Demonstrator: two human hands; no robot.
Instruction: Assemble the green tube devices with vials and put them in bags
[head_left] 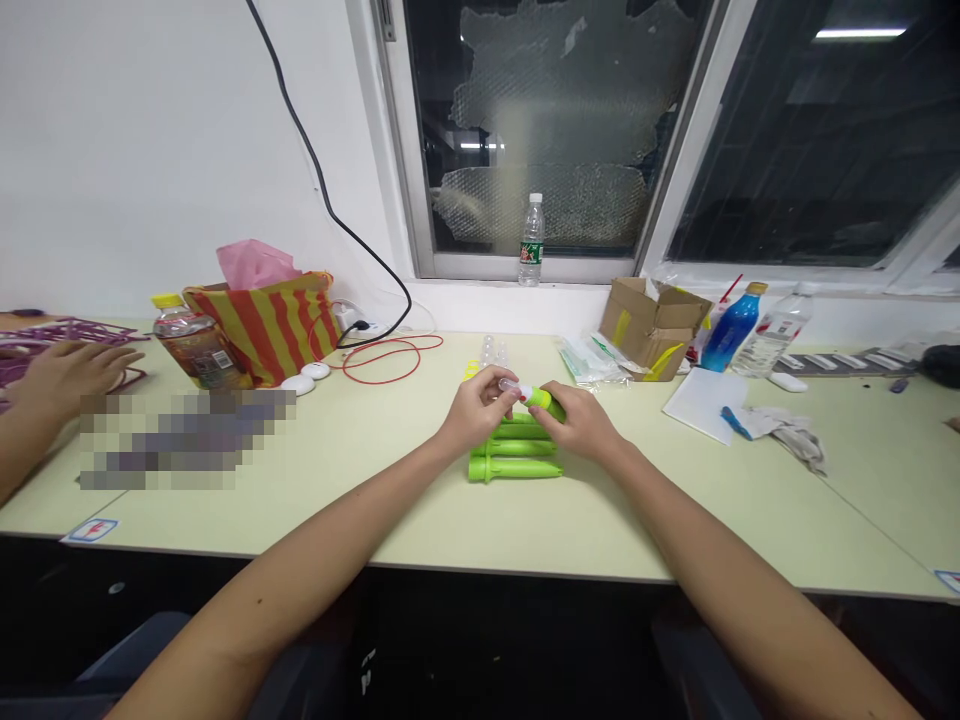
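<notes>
Head view: forearms (pixel 360 520) convergent, left hand (pixel 476 408)'s pinch on clear piece (pixel 509 385), right hand (pixel 586 420) snug round green tube (pixel 553 406)

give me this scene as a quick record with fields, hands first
left hand: grip on clear tip
right hand: grip on green tube
near hands: more green tubes, on table
far left: co-worker's hand at purple pieces
right: box, blue bottle
sill: water bottle
</notes>
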